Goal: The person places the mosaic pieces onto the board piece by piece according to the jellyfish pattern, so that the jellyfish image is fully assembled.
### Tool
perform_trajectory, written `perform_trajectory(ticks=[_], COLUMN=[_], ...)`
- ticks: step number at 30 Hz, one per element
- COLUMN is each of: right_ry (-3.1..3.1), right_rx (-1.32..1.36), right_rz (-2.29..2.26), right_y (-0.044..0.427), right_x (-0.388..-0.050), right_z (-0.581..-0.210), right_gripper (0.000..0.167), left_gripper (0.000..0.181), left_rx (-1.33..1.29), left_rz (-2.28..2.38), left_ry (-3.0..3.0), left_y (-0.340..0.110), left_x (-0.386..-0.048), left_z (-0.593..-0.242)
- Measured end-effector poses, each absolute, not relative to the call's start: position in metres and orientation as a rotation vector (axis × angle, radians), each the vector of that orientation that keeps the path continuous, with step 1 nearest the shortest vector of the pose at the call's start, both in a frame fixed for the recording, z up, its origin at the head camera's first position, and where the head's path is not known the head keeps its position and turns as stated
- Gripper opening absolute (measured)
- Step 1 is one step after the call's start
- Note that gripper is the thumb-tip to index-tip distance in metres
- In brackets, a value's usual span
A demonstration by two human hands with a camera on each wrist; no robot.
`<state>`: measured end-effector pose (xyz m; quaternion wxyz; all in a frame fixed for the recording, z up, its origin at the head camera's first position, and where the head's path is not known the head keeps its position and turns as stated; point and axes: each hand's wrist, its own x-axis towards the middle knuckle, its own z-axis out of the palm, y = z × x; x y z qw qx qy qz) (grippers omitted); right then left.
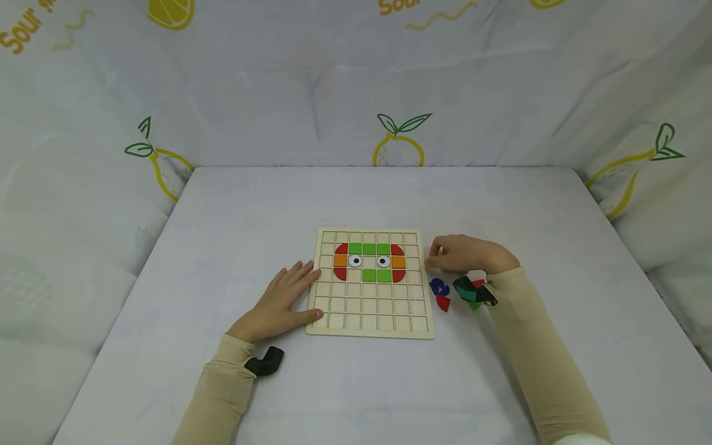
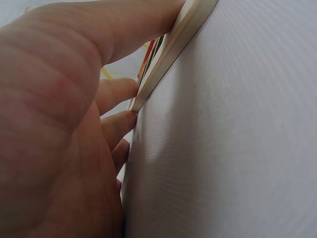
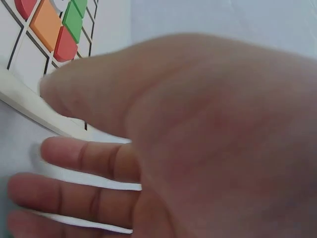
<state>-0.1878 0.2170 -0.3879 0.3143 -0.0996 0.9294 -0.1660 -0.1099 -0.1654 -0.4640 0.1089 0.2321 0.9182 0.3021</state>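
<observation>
A pale wooden grid board (image 1: 370,306) lies flat on the table. On it is a pattern of red quarter-round tiles (image 1: 341,274), orange squares (image 1: 398,262), green squares (image 1: 369,248) and two eye tiles (image 1: 355,261). My left hand (image 1: 280,307) lies spread at the board's left side, with the thumb (image 2: 143,25) and fingertips touching its edge. My right hand (image 1: 470,253) hovers beside the board's right edge. In the right wrist view its thumb (image 3: 89,91) and fingers (image 3: 89,156) are apart and loosely bent, with nothing visible between them.
Right of the board lie blue pieces (image 1: 439,287) and a red quarter-round piece (image 1: 442,303). Further red and green pieces (image 1: 474,305) are partly hidden under the right wrist's black camera strap (image 1: 466,289). A white cloth with lemon prints hangs behind the table (image 1: 267,204).
</observation>
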Motion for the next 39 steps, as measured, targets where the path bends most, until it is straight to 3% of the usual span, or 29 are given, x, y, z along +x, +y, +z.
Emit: perform_trajectory(ticks=[25, 30, 39], right_ry=[2.632, 2.673, 2.617], right_rx=[-0.327, -0.282, -0.165], right_rz=[-0.708, -0.59, -0.383], right_y=[0.233, 0.235, 0.24], right_x=[-0.2, -0.201, -0.203], right_z=[-0.389, -0.391, -0.399], right_gripper=[0.036, 0.032, 0.042], left_gripper=[0.081, 0.08, 0.08], left_rx=[0.678, 0.672, 0.676], left_rz=[0.877, 0.881, 0.873], left_ry=[2.697, 2.691, 2.699], left_y=[-0.164, -0.164, -0.164], left_x=[-0.111, -0.11, -0.11], left_z=[-0.464, -0.464, -0.464])
